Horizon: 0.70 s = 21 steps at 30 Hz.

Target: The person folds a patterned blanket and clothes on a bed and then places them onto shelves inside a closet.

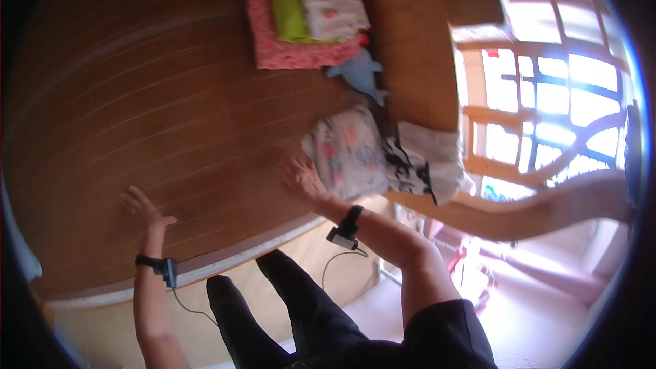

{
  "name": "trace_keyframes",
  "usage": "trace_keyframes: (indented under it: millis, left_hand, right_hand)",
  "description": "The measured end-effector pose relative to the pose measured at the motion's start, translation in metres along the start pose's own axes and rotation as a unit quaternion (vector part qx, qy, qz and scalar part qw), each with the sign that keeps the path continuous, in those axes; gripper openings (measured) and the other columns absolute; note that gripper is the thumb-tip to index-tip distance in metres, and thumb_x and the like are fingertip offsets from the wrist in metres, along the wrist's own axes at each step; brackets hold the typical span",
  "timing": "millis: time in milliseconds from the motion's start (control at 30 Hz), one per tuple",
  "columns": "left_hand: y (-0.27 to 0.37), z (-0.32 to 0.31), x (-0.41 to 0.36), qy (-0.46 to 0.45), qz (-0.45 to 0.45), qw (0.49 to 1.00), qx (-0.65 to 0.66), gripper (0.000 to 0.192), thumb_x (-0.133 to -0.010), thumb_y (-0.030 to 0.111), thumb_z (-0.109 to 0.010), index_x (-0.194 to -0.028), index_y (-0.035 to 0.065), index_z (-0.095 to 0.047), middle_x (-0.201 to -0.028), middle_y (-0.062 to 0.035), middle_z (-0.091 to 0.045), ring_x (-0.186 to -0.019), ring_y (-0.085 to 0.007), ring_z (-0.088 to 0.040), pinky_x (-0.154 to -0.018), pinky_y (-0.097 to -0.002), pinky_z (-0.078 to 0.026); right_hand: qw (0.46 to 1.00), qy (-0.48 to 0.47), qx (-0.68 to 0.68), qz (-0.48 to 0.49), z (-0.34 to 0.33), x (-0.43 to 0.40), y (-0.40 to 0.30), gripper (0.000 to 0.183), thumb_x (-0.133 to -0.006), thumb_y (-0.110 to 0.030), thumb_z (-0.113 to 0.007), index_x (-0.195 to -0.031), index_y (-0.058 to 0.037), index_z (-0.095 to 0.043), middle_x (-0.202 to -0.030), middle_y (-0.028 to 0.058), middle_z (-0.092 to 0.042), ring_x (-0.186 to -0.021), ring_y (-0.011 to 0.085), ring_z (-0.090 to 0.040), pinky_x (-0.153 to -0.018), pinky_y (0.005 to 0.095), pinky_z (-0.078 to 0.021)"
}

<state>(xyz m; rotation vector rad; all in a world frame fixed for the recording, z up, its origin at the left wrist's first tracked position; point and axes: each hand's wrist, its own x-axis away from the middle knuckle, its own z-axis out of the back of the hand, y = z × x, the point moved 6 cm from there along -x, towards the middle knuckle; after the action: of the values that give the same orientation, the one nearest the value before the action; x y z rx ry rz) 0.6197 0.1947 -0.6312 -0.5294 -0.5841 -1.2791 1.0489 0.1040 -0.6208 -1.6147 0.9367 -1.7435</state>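
Note:
My left hand (145, 210) is over the left part of a brown slatted mat (179, 128) on a bed. Its fingers are apart and nothing is in them. Farther right, my right hand (306, 180) is blurred, with spread fingers and no object in its grasp. It lies close beside a folded floral-print cloth bundle (349, 154); whether they touch, I cannot tell. Against that bundle's right side is a white cloth item with a black print (423, 161). Each wrist wears a black strap with a small cabled device.
Folded bedding at the far side includes a pink piece (287, 56), a green piece (287, 10) and a white printed cloth (333, 5). A blue plush toy (359, 72) lies near the wooden bed panel (420, 61). A curved wooden rail (553, 210) extends right, before a bright window.

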Motion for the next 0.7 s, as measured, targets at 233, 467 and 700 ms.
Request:
trace_keyframes:
  millis: [233, 467, 700]
  left_hand:
    - [-0.009, 0.018, 0.019, -0.007, 0.023, 0.995, -0.096, 0.134, -0.055, 0.037, -0.089, -0.146, 0.0004, 0.002, -0.149, -0.0322, -0.005, -0.140, -0.0429, -0.009, -0.112, -0.0434, -0.027]
    - [0.002, 0.043, 0.044, 0.067, -0.078, 0.994, -0.046, 0.106, -0.062, 0.030, -0.084, -0.142, -0.0016, -0.023, -0.145, -0.0288, -0.023, -0.132, -0.0412, -0.030, -0.109, -0.0447, -0.030]
    - [-0.080, 0.004, 0.049, 0.020, -0.191, 0.979, 0.066, 0.072, -0.078, 0.029, -0.071, -0.138, 0.0056, -0.040, -0.146, -0.0200, -0.031, -0.135, -0.0325, -0.031, -0.110, -0.0405, -0.029]
  right_hand:
    - [0.672, 0.287, 0.649, 0.211, 0.152, 0.151, -0.180, 0.060, -0.056, -0.005, -0.073, -0.114, -0.0125, -0.058, -0.112, 0.0105, -0.056, -0.110, 0.0319, -0.051, -0.092, 0.0425, -0.0429]
    - [0.588, 0.360, 0.718, -0.093, 0.298, 0.203, -0.202, 0.084, -0.066, -0.018, -0.076, -0.138, -0.0134, -0.033, -0.131, 0.0173, -0.047, -0.117, 0.0386, -0.048, -0.091, 0.0508, -0.0432]
    - [0.608, 0.447, 0.655, -0.032, 0.306, 0.205, -0.182, 0.037, -0.075, -0.023, -0.067, -0.103, -0.0042, -0.053, -0.102, 0.0172, -0.059, -0.104, 0.0362, -0.056, -0.088, 0.0453, -0.0453]
